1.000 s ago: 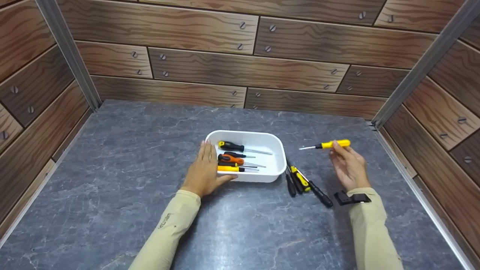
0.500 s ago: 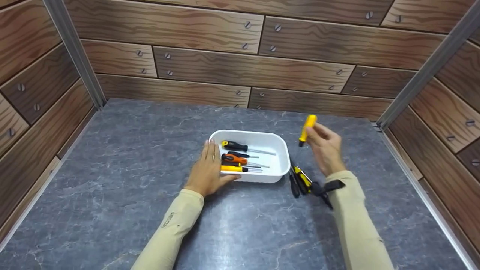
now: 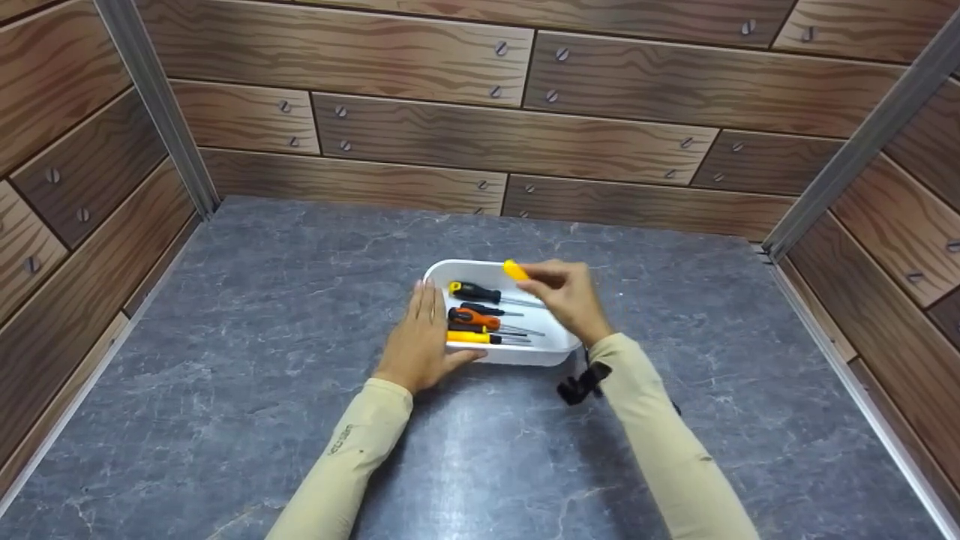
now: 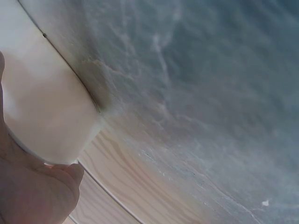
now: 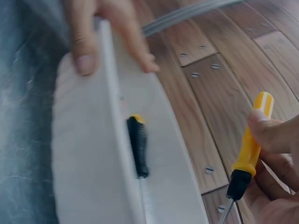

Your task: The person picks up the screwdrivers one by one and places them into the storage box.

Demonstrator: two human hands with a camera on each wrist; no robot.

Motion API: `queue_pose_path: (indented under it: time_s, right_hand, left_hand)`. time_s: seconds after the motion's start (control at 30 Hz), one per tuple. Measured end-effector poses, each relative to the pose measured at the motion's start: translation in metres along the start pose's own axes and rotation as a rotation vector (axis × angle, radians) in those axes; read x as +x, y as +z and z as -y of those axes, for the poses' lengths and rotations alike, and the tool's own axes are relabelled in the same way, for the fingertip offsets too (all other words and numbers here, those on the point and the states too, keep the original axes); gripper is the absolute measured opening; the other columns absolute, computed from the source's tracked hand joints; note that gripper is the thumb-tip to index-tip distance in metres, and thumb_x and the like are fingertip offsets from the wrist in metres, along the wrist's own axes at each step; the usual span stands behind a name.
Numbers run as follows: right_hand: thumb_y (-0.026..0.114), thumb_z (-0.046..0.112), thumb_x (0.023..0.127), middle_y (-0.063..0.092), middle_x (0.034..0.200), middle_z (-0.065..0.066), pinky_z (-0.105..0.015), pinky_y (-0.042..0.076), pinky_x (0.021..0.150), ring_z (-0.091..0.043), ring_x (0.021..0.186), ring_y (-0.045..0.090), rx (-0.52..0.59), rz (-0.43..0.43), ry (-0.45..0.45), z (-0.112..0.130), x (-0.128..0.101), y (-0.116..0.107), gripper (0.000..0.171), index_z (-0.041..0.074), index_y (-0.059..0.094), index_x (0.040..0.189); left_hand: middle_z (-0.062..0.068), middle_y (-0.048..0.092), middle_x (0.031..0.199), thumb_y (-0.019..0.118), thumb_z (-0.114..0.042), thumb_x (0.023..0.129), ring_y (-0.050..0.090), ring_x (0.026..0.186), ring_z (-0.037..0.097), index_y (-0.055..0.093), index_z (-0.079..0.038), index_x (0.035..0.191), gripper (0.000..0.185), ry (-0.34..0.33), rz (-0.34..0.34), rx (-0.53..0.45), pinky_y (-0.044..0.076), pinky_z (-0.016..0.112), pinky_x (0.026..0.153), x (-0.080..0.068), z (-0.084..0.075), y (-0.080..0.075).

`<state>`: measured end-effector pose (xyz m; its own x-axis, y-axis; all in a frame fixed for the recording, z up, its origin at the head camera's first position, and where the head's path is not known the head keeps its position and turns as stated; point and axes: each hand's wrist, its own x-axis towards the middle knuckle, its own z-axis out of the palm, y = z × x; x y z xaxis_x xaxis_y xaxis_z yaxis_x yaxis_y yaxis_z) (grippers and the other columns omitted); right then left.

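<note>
Now the right hand point(image 3: 571, 294) is pinching a yellow screwdriver point(image 3: 514, 270) over the white tray point(image 3: 525, 352), at its 1 o'clock corner. The left hand point(image 3: 420, 335) is lying flat against the tray's 9 o'clock side. Dropped crooked, it might bounce out.

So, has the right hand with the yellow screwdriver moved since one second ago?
Yes. The right hand carried the yellow screwdriver leftward from over the bare table, and it is now above the white tray, which the left hand touches.
</note>
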<state>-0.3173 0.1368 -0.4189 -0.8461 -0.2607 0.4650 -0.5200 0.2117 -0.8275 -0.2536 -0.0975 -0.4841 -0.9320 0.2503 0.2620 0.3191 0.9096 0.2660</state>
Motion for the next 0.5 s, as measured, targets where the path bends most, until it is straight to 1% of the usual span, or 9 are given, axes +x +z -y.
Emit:
queue_pose_path:
  time_s: [0.13,0.17,0.27,0.4,0.5]
  right_hand:
    - [0.077,-0.007,0.083,0.074,0.097,-0.024,-0.022,0.057,0.077,-0.033,0.088,0.070,-0.128,0.111,-0.013,-0.004,-0.005,0.017,0.019,-0.009,0.076,0.102]
    - [0.077,-0.007,0.084,0.075,0.097,-0.021,-0.023,0.058,0.077,-0.032,0.088,0.070,-0.154,0.135,-0.013,-0.010,-0.005,0.020,0.018,-0.008,0.077,0.101]
    - [0.078,-0.005,0.083,0.074,0.092,-0.018,-0.028,0.059,0.075,-0.029,0.084,0.069,-0.233,0.220,0.006,-0.011,-0.008,0.031,0.018,-0.006,0.078,0.101]
    - [0.080,-0.003,0.082,0.075,0.088,-0.015,-0.032,0.060,0.072,-0.024,0.078,0.070,-0.296,0.331,0.032,-0.012,-0.007,0.042,0.016,-0.006,0.078,0.098]
    - [0.079,-0.002,0.082,0.076,0.086,-0.013,-0.033,0.060,0.071,-0.021,0.076,0.072,-0.341,0.391,0.041,-0.013,-0.006,0.049,0.012,-0.005,0.078,0.094]
  left_hand:
    - [0.035,0.021,0.160,0.056,-0.076,0.087,0.018,0.150,0.046,0.026,0.016,0.152,0.117,0.011,-0.010,0.013,0.028,0.050,0.119,0.000,0.000,0.000]
    - [0.035,0.021,0.159,0.055,-0.076,0.087,0.018,0.150,0.047,0.026,0.016,0.152,0.117,0.014,-0.011,0.016,0.028,0.050,0.119,0.000,0.000,0.000]
    - [0.036,0.022,0.158,0.056,-0.076,0.087,0.020,0.149,0.047,0.028,0.017,0.151,0.116,0.024,-0.028,0.026,0.030,0.050,0.119,-0.001,-0.001,-0.001]
    - [0.036,0.024,0.158,0.056,-0.076,0.087,0.021,0.148,0.048,0.029,0.017,0.150,0.116,0.028,-0.040,0.034,0.032,0.051,0.118,-0.001,-0.001,-0.001]
    - [0.036,0.023,0.158,0.055,-0.076,0.087,0.021,0.148,0.048,0.029,0.017,0.150,0.116,0.026,-0.037,0.033,0.034,0.051,0.117,-0.001,-0.001,-0.001]
